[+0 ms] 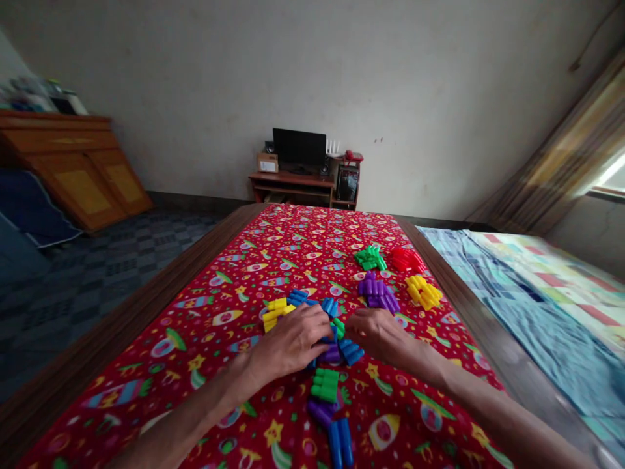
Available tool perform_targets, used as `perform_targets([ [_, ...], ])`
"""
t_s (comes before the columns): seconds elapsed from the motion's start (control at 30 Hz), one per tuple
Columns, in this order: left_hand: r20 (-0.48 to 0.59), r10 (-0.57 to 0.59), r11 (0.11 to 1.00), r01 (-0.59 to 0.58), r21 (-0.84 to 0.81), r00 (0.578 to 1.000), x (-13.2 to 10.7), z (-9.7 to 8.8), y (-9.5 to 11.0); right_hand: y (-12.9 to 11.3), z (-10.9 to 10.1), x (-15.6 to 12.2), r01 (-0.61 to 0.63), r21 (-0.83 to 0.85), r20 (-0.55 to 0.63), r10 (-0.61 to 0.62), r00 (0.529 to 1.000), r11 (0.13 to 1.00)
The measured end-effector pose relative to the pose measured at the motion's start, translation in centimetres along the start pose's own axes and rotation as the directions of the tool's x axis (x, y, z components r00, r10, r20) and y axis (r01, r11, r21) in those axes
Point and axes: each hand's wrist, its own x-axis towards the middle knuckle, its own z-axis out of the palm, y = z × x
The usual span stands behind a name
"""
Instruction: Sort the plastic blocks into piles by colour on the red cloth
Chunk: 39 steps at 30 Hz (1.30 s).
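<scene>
My left hand [305,335] reaches over a mixed pile of plastic building blocks, its fingers and thumb bent around a blue block [333,334]. Partly under that hand lie yellow blocks [272,319] and a purple block [330,354]. My right hand [375,331] is closed at the pile's right side, beside a green block [338,327]; its fingertips are blurred, so what they hold, if anything, is hidden. Another blue block [351,352] lies just below the gap between my hands. Nearer me are a green block [325,384], a purple block [321,413] and blue pieces [340,443].
Sorted groups of green [371,258], red [408,260], purple [378,293] and yellow blocks [424,292] lie toward the table's right edge. A red patterned cloth [195,339] covers the table. Beyond stands a desk with a monitor [299,150]; a bed [537,312] is at right.
</scene>
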Motion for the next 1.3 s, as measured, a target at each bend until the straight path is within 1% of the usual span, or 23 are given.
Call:
perform_targets([
  [0.07, -0.049, -0.004, 0.995, 0.009, 0.099, 0.999, -1.4, 1.1, 0.0, 0.8, 1.8, -0.4, 0.049, -0.020, -0.109, -0.051, 0.993, 0.999],
  [0.13, -0.071, -0.004, 0.987, 0.015, 0.163, 0.997, -2.8, 2.1, -0.3, 1.8, 3.4, -0.3, 0.129, 0.013, -0.186, -0.124, 0.975, 0.992],
  [0.17, -0.065, -0.015, 0.983, 0.027, 0.184, 0.998, -3.3, 2.5, -0.5, 2.1, 4.1, -0.1, 0.150, 0.034, -0.198, -0.140, 0.970, 0.988],
  [0.2, -0.053, -0.032, 0.979, 0.042, 0.199, 0.998, -3.8, 2.8, -0.6, 2.2, 4.6, 0.1, 0.145, 0.051, -0.193, -0.133, 0.972, 0.988],
  [0.27, -0.030, -0.058, 0.975, 0.063, 0.214, 0.998, -4.2, 3.0, -0.7, 2.0, 4.9, 0.8, 0.074, 0.070, -0.143, -0.063, 0.988, 0.995],
  [0.3, -0.024, -0.057, 0.975, 0.061, 0.216, 0.998, -4.2, 3.0, -0.8, 1.8, 4.8, 1.2, 0.028, 0.081, -0.121, -0.018, 0.992, 0.996],
  [0.37, -0.032, -0.031, 0.976, 0.037, 0.215, 0.999, -4.1, 2.7, -0.7, 1.7, 3.7, 2.0, -0.052, 0.117, -0.112, 0.065, 0.992, 0.992],
  [0.4, -0.050, -0.016, 0.977, 0.026, 0.214, 0.999, -3.8, 2.5, -0.5, 2.0, 2.8, 2.4, -0.081, 0.137, -0.129, 0.099, 0.987, 0.987],
  [0.47, -0.097, -0.004, 0.981, 0.022, 0.191, 0.995, -3.0, 1.9, 0.4, 3.4, 0.5, 3.0, -0.143, 0.160, -0.205, 0.174, 0.963, 0.977],
  [0.53, -0.100, -0.016, 0.993, 0.027, 0.115, 0.995, -1.9, 0.9, 1.9, 5.6, -2.0, 3.6, -0.238, 0.146, -0.290, 0.271, 0.918, 0.960],
  [0.6, -0.006, 0.001, 1.000, -0.001, -0.010, 1.000, -0.7, -0.1, 4.0, 8.2, -4.2, 4.4, -0.379, 0.084, -0.336, 0.384, 0.860, 0.922],
  [0.67, 0.116, 0.117, 0.988, -0.104, -0.116, 0.986, 0.1, -1.0, 6.1, 10.8, -5.7, 5.2, -0.544, -0.018, -0.354, 0.503, 0.788, 0.839],
  [0.73, 0.210, 0.242, 0.965, -0.212, -0.153, 0.947, 0.4, -1.1, 7.6, 12.9, -6.3, 6.0, -0.687, -0.116, -0.356, 0.616, 0.703, 0.717],
  [0.8, 0.249, 0.314, 0.948, -0.288, -0.135, 0.916, 0.1, -0.5, 8.3, 14.4, -6.2, 6.8, -0.779, -0.185, -0.330, 0.709, 0.623, 0.599],
  [0.83, 0.252, 0.333, 0.942, -0.314, -0.117, 0.909, -0.1, 0.0, 8.2, 14.9, -6.0, 7.1, -0.801, -0.208, -0.308, 0.739, 0.598, 0.561],
  [0.87, 0.249, 0.344, 0.939, -0.331, -0.097, 0.905, -0.3, 0.6, 8.1, 15.4, -5.7, 7.3, -0.811, -0.224, -0.289, 0.758, 0.585, 0.540],
  [0.93, 0.241, 0.342, 0.940, -0.336, -0.065, 0.908, -0.5, 1.6, 7.4, 16.1, -5.3, 7.7, -0.811, -0.236, -0.260, 0.769, 0.584, 0.536],
  [1.03, 0.245, 0.259, 0.965, -0.259, -0.036, 0.934, -0.3, 2.3, 6.1, 16.8, -4.8, 8.1, -0.780, -0.230, -0.227, 0.748, 0.624, 0.582],
  [1.1, 0.239, 0.196, 0.980, -0.197, -0.017, 0.951, 0.0, 2.3, 5.3, 17.0, -4.6, 8.2, -0.745, -0.228, -0.194, 0.720, 0.666, 0.627],
  [1.17, 0.211, 0.158, 0.987, -0.162, 0.002, 0.965, 0.2, 2.2, 4.6, 17.1, -4.5, 8.0, -0.712, -0.226, -0.166, 0.693, 0.701, 0.665],
  [1.23, 0.188, 0.149, 0.989, -0.150, -0.006, 0.971, 0.3, 1.9, 4.1, 16.9, -4.5, 7.8, -0.693, -0.226, -0.152, 0.678, 0.719, 0.685],
  [1.3, 0.190, 0.150, 0.988, -0.142, -0.055, 0.970, 0.3, 1.6, 3.9, 16.8, -4.6, 7.5, -0.685, -0.227, -0.151, 0.670, 0.727, 0.692],
])
